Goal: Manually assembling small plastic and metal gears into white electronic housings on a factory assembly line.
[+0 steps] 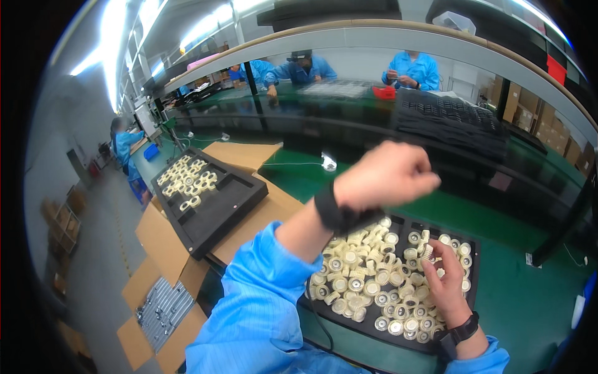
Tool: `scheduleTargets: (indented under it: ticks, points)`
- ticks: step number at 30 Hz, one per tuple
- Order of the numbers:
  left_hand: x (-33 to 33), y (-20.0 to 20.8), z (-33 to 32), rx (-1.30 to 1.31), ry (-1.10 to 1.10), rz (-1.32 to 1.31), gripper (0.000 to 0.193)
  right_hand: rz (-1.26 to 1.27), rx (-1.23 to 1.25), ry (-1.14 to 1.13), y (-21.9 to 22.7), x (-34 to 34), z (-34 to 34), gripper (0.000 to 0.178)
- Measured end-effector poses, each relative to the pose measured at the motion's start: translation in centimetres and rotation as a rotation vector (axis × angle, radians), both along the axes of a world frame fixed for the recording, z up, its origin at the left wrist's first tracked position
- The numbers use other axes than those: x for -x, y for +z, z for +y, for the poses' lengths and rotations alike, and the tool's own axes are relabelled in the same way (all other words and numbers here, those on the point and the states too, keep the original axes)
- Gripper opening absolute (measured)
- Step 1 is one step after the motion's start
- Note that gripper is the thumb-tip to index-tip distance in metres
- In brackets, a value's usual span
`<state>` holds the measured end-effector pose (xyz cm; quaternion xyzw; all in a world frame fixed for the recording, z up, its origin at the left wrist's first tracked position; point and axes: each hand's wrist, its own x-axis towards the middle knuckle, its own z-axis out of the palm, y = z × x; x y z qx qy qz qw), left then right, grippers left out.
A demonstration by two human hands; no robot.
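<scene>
My left hand [389, 174] is raised above the far edge of a black tray [471, 274], its arm reaching across from the lower left. Its fingers are curled closed and slightly blurred, so what they hold, if anything, is hidden. Over the right part of that tray, my right hand [445, 274] pinches a cream toothed gear [427, 251] between thumb and fingers. Many similar cream gears [355, 284], some with metal centres, lie around it, heaped on the left and set more evenly at the right. Both wrists carry black bands.
At the left, another black tray [218, 225] with cream ring-shaped parts [187, 181] rests on an open cardboard box [156, 234]. Below it, a carton [134, 340] holds grey strips. A shelf beam [349, 32] crosses above the green bench [507, 305]. People in blue work across from me.
</scene>
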<state>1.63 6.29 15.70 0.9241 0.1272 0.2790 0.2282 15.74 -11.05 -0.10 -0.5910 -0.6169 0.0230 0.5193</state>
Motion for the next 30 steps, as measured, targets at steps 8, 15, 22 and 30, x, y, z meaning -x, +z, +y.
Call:
scheduleTargets:
  ticks: [8, 15, 22, 30]
  points:
    - [-0.7, -7.2, 22.7, 0.036, 0.802, 0.202, 0.042, 0.044, 0.015, 0.013, 0.1, -0.2, 0.5, 0.036]
    - [-2.2, -14.9, 26.0, 0.214, 0.887, 0.507, 0.068, 0.068, 0.124, 0.004, 0.3, -1.2, 0.5, 0.036]
    - [-6.2, -17.0, 25.9, 0.118, 0.786, 0.815, 0.067, 0.067, 0.144, -0.018, 0.1, -1.0, 0.1, 0.037]
    - [-5.3, -16.6, 24.2, 0.144, 0.774, 0.402, 0.057, 0.058, 0.106, -0.02, -0.5, -0.6, 0.5, 0.036]
